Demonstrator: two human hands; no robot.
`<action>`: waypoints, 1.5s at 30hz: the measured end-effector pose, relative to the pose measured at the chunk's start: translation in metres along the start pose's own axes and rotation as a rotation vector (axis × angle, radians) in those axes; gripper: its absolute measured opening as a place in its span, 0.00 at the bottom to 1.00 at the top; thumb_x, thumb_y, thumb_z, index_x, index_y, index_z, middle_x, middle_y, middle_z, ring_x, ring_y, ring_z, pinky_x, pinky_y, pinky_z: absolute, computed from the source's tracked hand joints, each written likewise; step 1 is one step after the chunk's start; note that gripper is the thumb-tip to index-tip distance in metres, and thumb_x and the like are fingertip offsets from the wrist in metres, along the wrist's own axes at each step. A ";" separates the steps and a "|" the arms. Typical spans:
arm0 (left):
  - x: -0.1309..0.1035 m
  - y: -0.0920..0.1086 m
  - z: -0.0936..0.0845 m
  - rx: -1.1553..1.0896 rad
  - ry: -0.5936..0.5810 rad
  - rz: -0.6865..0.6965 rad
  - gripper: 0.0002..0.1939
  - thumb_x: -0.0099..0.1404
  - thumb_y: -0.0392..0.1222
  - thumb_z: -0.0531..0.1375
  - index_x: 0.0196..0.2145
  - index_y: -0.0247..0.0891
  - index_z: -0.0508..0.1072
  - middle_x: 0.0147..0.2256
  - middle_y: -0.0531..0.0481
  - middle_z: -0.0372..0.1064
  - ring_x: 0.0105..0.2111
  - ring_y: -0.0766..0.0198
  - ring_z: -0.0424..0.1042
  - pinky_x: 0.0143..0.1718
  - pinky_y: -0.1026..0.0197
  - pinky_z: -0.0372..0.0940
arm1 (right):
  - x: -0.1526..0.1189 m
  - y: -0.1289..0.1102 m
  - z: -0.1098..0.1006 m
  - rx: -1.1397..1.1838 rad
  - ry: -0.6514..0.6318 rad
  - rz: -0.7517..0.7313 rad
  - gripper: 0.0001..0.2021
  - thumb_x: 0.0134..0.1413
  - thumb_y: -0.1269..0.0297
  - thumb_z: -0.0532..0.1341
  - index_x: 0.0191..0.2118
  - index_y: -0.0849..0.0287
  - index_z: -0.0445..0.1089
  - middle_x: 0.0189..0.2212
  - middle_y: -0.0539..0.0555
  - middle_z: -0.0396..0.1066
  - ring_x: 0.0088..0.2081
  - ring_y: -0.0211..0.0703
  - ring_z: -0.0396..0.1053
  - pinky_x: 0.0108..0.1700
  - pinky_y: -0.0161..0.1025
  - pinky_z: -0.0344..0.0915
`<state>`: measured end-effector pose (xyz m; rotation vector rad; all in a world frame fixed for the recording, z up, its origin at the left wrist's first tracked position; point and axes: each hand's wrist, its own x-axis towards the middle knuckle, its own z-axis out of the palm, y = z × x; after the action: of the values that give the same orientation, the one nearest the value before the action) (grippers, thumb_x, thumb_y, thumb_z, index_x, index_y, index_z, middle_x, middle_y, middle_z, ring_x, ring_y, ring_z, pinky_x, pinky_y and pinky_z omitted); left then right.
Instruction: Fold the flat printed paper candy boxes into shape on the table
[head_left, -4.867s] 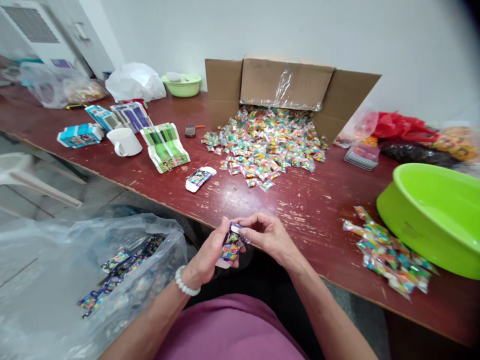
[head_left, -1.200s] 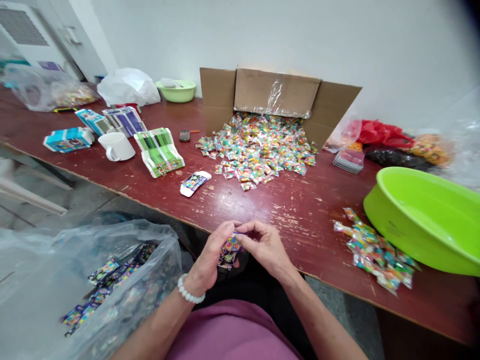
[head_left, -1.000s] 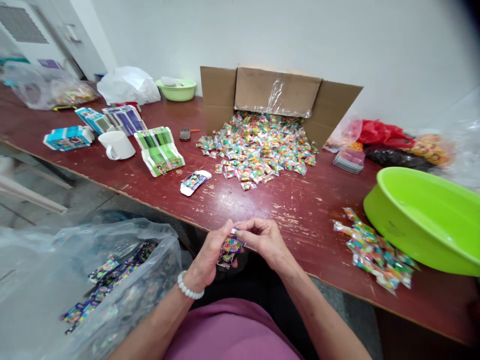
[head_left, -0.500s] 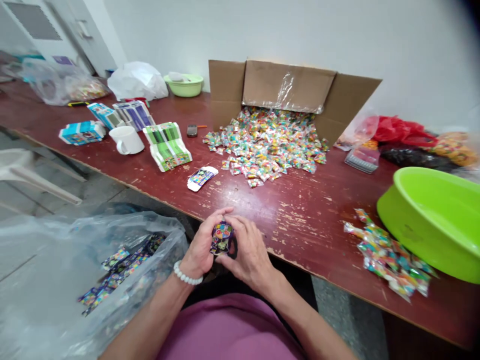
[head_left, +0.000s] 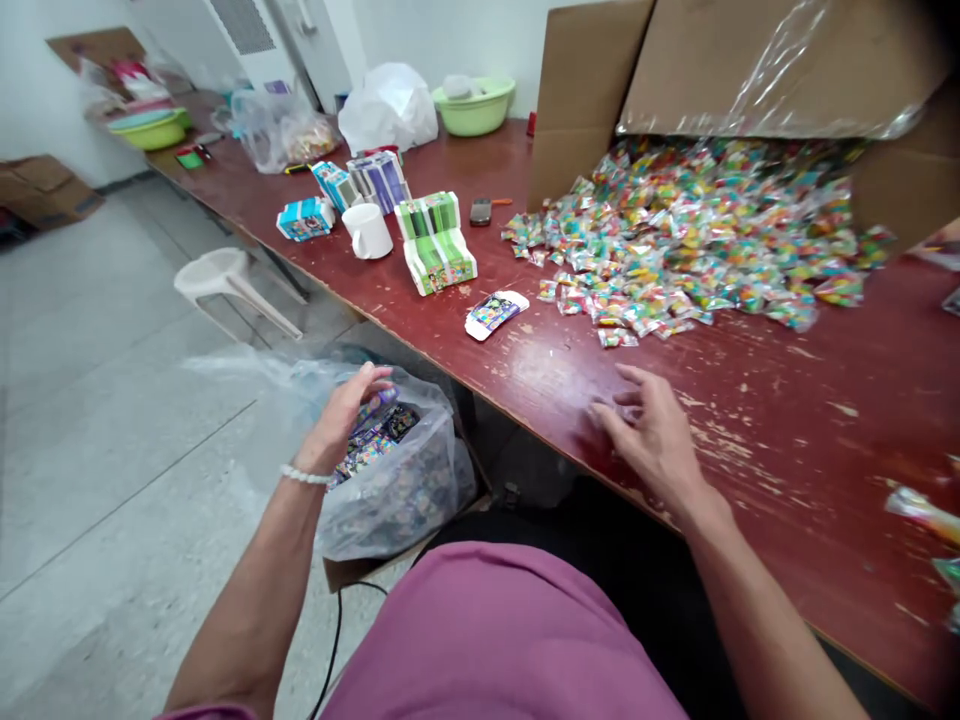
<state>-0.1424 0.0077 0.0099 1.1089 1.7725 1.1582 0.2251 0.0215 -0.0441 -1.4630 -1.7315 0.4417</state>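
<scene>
My left hand (head_left: 351,412), with a white bead bracelet at the wrist, is over the open plastic bag (head_left: 390,510) beside the table. Its fingers are curled round a small purple printed box (head_left: 381,402), partly hidden by the hand. Dark, colourful boxes (head_left: 367,452) lie inside the bag. My right hand (head_left: 651,430) hovers at the table's front edge, fingers apart and nothing in them. Ahead of it is a flattened printed carton stack (head_left: 496,314). Beyond spreads a heap of wrapped candies (head_left: 675,240) in front of a cardboard box (head_left: 592,100).
A white mug (head_left: 367,232), green folded cartons (head_left: 435,245), purple cartons (head_left: 380,180) and blue cartons (head_left: 306,219) stand on the red table (head_left: 780,450). A phone (head_left: 480,211) lies behind them. A white plastic stool (head_left: 217,275) is on the floor at left.
The hands have parted: my left hand carried the small box left over the bag, while my right let go and moved right over the table. The view has turned left.
</scene>
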 end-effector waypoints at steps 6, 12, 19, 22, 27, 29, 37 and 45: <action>0.038 0.014 0.047 0.349 -0.172 0.301 0.25 0.65 0.55 0.56 0.52 0.36 0.74 0.47 0.43 0.76 0.45 0.54 0.72 0.47 0.57 0.64 | -0.010 0.028 0.004 -0.162 0.101 0.089 0.14 0.57 0.59 0.60 0.46 0.58 0.71 0.37 0.57 0.74 0.36 0.48 0.72 0.43 0.46 0.67; 0.100 0.033 0.143 0.702 -0.101 0.385 0.32 0.62 0.55 0.61 0.59 0.35 0.68 0.55 0.36 0.65 0.55 0.43 0.63 0.55 0.49 0.57 | -0.011 0.021 0.003 -0.147 0.086 0.030 0.11 0.59 0.60 0.57 0.41 0.58 0.73 0.35 0.56 0.75 0.36 0.48 0.72 0.40 0.43 0.67; 0.125 0.038 0.163 0.884 -0.133 0.257 0.38 0.51 0.62 0.67 0.55 0.41 0.70 0.53 0.35 0.61 0.54 0.38 0.63 0.51 0.46 0.60 | -0.010 0.023 0.003 -0.144 0.082 0.029 0.10 0.61 0.61 0.57 0.41 0.58 0.73 0.38 0.57 0.76 0.38 0.48 0.73 0.41 0.43 0.66; 0.131 0.042 0.161 0.899 -0.137 0.185 0.41 0.47 0.62 0.69 0.55 0.42 0.69 0.52 0.37 0.62 0.52 0.41 0.66 0.50 0.49 0.62 | -0.010 0.023 0.004 -0.141 0.081 0.028 0.10 0.61 0.61 0.57 0.41 0.57 0.73 0.39 0.57 0.76 0.38 0.48 0.73 0.41 0.43 0.66; 0.127 0.041 0.155 0.882 -0.057 0.173 0.37 0.52 0.57 0.67 0.57 0.45 0.64 0.54 0.38 0.60 0.53 0.44 0.66 0.49 0.51 0.62 | -0.010 0.024 0.005 -0.131 0.084 0.027 0.10 0.61 0.61 0.57 0.42 0.58 0.73 0.37 0.57 0.76 0.37 0.47 0.73 0.40 0.42 0.66; 0.122 0.039 0.153 0.881 -0.032 0.190 0.36 0.53 0.56 0.66 0.57 0.46 0.62 0.54 0.39 0.60 0.53 0.44 0.65 0.49 0.50 0.62 | -0.010 0.025 0.005 -0.129 0.087 0.026 0.10 0.61 0.62 0.57 0.42 0.59 0.73 0.37 0.57 0.76 0.37 0.47 0.73 0.40 0.41 0.66; 0.095 0.047 0.147 0.904 -0.072 0.375 0.32 0.55 0.56 0.64 0.56 0.49 0.62 0.51 0.45 0.69 0.50 0.47 0.68 0.47 0.51 0.62 | -0.010 0.022 0.007 -0.139 0.104 0.029 0.10 0.60 0.62 0.57 0.40 0.59 0.74 0.37 0.57 0.76 0.38 0.47 0.73 0.40 0.41 0.66; 0.070 0.049 0.146 0.940 -0.045 0.468 0.31 0.55 0.53 0.63 0.53 0.41 0.63 0.50 0.39 0.69 0.51 0.42 0.66 0.47 0.47 0.61 | -0.009 0.022 0.006 -0.079 0.109 0.071 0.11 0.59 0.60 0.57 0.40 0.59 0.74 0.36 0.57 0.75 0.38 0.48 0.72 0.42 0.43 0.65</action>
<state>-0.0239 0.1277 0.0007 2.1525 2.1316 0.4702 0.2348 0.0201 -0.0661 -1.5790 -1.6315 0.3273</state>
